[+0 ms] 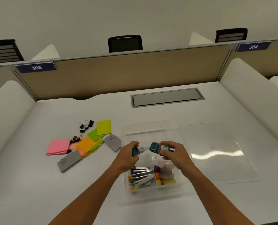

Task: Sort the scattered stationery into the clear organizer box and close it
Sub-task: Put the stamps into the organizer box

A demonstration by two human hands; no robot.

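Both forearms reach forward over the clear organizer box (151, 192) on the desk (102, 111). Left hand (128, 153) pinches a small teal box (135, 151); right hand (172, 151) pinches another teal box (154, 147). Both are above the box's middle compartments. Sticky notes (86, 143) lie loose well left.

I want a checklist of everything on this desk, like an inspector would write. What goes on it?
Surface: white desk, closed grey hatch.
Job's things: clear organizer box open, staplers and colourful tubes inside; clear lid lying right of it.
Clutter: sticky notes, binder clips, two grey cases left of box.
Hands: left hand and right hand each hold a small teal box above the organizer.
Cables: nothing seen.
Surroundings: beige partition, chairs behind.
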